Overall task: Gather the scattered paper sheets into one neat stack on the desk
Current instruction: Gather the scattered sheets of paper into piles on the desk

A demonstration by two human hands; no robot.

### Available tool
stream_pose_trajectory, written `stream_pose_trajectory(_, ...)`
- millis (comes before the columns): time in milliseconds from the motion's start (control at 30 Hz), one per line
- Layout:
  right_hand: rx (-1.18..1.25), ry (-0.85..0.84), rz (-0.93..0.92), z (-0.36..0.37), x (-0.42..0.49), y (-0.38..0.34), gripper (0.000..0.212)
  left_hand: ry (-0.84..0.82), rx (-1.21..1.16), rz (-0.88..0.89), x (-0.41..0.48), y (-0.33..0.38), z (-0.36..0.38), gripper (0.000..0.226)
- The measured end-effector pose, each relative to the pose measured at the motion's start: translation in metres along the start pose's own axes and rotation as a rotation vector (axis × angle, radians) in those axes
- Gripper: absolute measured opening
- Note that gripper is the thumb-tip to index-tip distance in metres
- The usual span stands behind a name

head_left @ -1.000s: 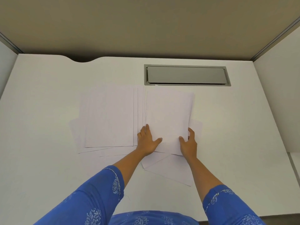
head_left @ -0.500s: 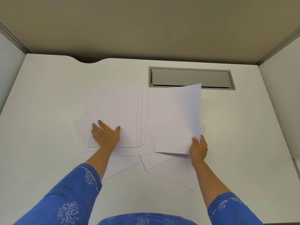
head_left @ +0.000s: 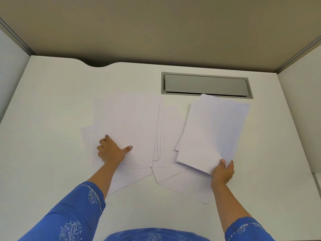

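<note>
White paper sheets lie spread over the middle of the white desk [head_left: 52, 101]. A loose fanned pile of sheets [head_left: 132, 124] sits left of centre, and my left hand [head_left: 112, 151] rests flat on its near left part, fingers apart. My right hand [head_left: 222, 173] pinches the near corner of a small bundle of sheets [head_left: 212, 134], which is lifted and tilted to the right. More single sheets [head_left: 184, 186] lie askew near me, partly under the others.
A grey cable hatch [head_left: 206, 85] is set into the desk at the back right, just behind the held bundle. Partition walls [head_left: 10, 63] close the desk at the left, the right and the back. A notch cuts the back edge.
My left hand moved from the centre sheets to the left pile. My right hand lifted a bundle of sheets and carried it to the right, tilting it clockwise.
</note>
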State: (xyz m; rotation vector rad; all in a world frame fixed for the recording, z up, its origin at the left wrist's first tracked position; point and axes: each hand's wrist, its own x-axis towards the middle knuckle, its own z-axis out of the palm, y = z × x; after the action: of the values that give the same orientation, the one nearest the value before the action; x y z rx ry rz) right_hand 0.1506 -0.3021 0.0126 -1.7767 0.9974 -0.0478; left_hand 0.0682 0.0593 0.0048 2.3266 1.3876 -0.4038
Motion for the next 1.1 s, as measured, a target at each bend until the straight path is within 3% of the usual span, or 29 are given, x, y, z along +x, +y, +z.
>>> stream_pose_trajectory(133, 0.006, -0.033, -0.010, -0.005, -0.003, 0.005, 0.045, -0.007, 0.040, 0.083, -0.017, 0.004, 0.012, 0.124)
stream_pose_trajectory(333, -0.165, -0.226, -0.032, 0.002, -0.023, 0.011, 0.050, -0.051, 0.042, 0.151, -0.044, 0.017, 0.029, 0.121)
stream_pose_trajectory(500, -0.402, -0.450, -0.079, 0.015, -0.056, 0.013, 0.048, -0.045, -0.039, 0.139, -0.061, 0.029, 0.039, 0.075)
stream_pose_trajectory(600, -0.483, -0.535, -0.143, 0.025, -0.078, 0.016, 0.045, -0.047, -0.160, 0.102, -0.066, 0.033, 0.041, 0.063)
stream_pose_trajectory(767, -0.486, -0.654, -0.204, 0.043, -0.112, 0.024, 0.064, -0.125, -0.237, 0.096, -0.071, 0.039, 0.043, 0.073)
stream_pose_trajectory(867, -0.682, -0.558, -0.254, 0.052, -0.115, 0.018, 0.073, -0.143, -0.231, 0.105, -0.070, 0.039, 0.042, 0.079)
stream_pose_trajectory(933, -0.680, -0.509, -0.242, 0.055, -0.108, 0.010, 0.077, -0.136, -0.254, 0.080, -0.067, 0.039, 0.040, 0.079)
stream_pose_trajectory(1100, -0.576, -0.677, -0.200, 0.065, -0.089, -0.001, 0.082, -0.186, -0.173, 0.113, -0.067, 0.040, 0.039, 0.082)
